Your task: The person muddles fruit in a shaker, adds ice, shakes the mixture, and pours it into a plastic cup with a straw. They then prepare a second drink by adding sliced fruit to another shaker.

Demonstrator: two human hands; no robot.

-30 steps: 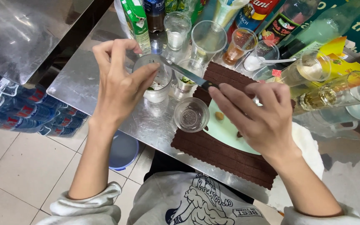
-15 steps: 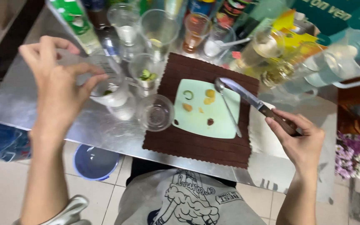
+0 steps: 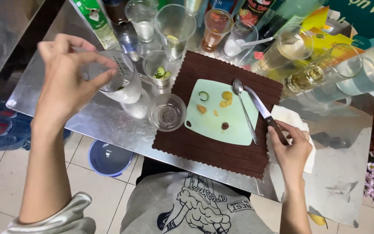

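Observation:
My left hand [image 3: 63, 84] grips the rim of a clear measuring cup [image 3: 122, 82] from above, at the left of the metal table [image 3: 87, 117]. My right hand [image 3: 288, 149] has its fingers closed on the dark handle of a knife [image 3: 262, 108]. The blade lies along the right edge of a pale green cutting board [image 3: 215, 125]. A spoon [image 3: 244, 108] and a few small fruit pieces [image 3: 226, 99] lie on the board, which sits on a brown mat [image 3: 221, 149]. An empty glass [image 3: 166, 112] stands at the mat's left edge, and behind it is a small glass of lime pieces [image 3: 160, 69].
Several glasses, cups and bottles [image 3: 176, 26] crowd the back of the table. Clear jugs [image 3: 351, 71] stand at the right. A white napkin [image 3: 301, 130] lies under my right hand. A blue bucket [image 3: 107, 158] sits on the tiled floor below the table edge.
My right hand has lowered the knife from the air onto the board's right edge. My left hand still holds the measuring cup, which has shifted slightly right.

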